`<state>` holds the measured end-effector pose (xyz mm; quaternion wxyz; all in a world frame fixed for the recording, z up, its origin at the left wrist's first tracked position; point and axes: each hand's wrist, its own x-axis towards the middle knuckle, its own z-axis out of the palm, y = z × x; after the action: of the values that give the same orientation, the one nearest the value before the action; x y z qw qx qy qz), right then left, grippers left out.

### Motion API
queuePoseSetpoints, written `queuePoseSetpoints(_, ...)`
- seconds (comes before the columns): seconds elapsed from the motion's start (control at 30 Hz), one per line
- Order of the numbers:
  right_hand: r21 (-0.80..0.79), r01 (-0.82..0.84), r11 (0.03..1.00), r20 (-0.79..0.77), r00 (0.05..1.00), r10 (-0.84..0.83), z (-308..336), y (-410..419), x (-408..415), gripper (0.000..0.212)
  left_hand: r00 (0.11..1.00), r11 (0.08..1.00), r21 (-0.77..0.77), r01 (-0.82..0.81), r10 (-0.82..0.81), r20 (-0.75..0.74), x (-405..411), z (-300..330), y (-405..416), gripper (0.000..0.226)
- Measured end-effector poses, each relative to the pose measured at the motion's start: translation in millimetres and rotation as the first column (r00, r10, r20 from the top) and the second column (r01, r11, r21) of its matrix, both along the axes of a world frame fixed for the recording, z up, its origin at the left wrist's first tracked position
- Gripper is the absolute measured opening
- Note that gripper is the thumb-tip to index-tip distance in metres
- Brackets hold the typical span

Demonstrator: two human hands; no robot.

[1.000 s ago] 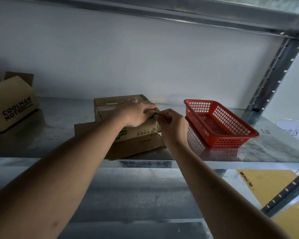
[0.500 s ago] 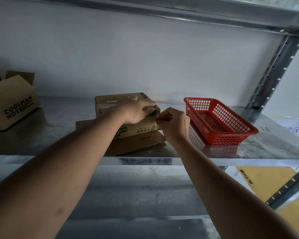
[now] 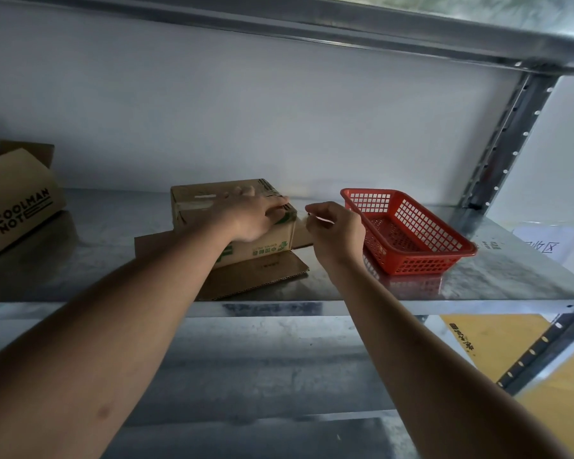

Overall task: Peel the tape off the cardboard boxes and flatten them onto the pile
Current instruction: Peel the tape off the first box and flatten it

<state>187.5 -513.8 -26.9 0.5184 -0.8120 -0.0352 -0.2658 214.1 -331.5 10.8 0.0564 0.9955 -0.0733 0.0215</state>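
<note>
Small cardboard box (image 3: 232,223) is set on flattened cardboard (image 3: 256,276) on the metal shelf (image 3: 478,286), left of a red basket (image 3: 408,230). Left hand (image 3: 256,217) is laid flat on the box top, fingers straight, pressing. Right hand (image 3: 337,230) is held just right of the box, fingers curled in a pinch; tape in it cannot be told. Another box (image 3: 17,203) is seen far left
</note>
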Motion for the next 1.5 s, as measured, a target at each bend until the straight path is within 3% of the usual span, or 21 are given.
queuePoseSetpoints(0.2,-0.059,0.09,0.994,0.034,0.996,-0.088,9,-11,1,0.011,0.999,0.999,-0.007,0.037,-0.037,-0.005,-4,4,-20,0.05)
queuePoseSetpoints(0.33,-0.113,0.128,0.985,0.046,0.991,-0.124,19,-31,0,0.023,0.997,0.996,-0.043,0.079,-0.078,0.019,-9,5,-42,0.051)
queuePoseSetpoints(0.43,-0.128,0.137,0.982,0.03,0.99,-0.135,24,-51,3,0.019,0.995,0.989,-0.102,0.103,-0.102,0.019,-13,8,-62,0.05)
queuePoseSetpoints(0.6,-0.283,0.219,0.934,-0.011,0.973,-0.231,31,-88,7,0.017,0.995,0.99,-0.1,0.1,-0.099,0.016,-15,11,-87,0.049)
queuePoseSetpoints(0.73,-0.389,0.203,0.899,-0.011,0.974,-0.225,34,-115,17,0.025,0.995,0.987,-0.133,0.094,-0.097,-0.019,-15,16,-100,0.048)
queuePoseSetpoints(0.9,-0.567,0.042,0.823,-0.193,0.964,-0.182,31,-136,32,0.024,0.998,0.984,-0.169,0.047,-0.052,-0.024,-17,17,-118,0.047)
queuePoseSetpoints(1.2,-0.547,-0.022,0.837,-0.302,0.937,-0.173,35,-151,54,0.031,0.999,0.99,-0.139,-0.016,0.011,-0.034,-19,15,-124,0.048)
queuePoseSetpoints(1.4,-0.522,-0.048,0.851,-0.339,0.928,-0.156,28,-159,60,0.024,0.998,0.992,-0.118,-0.042,0.036,-0.055,-17,14,-128,0.048)
queuePoseSetpoints(1.5,-0.53,0.005,0.848,-0.287,0.94,-0.185,30,-161,59,0.014,0.997,0.993,-0.11,-0.048,0.041,-0.062,-14,13,-128,0.049)
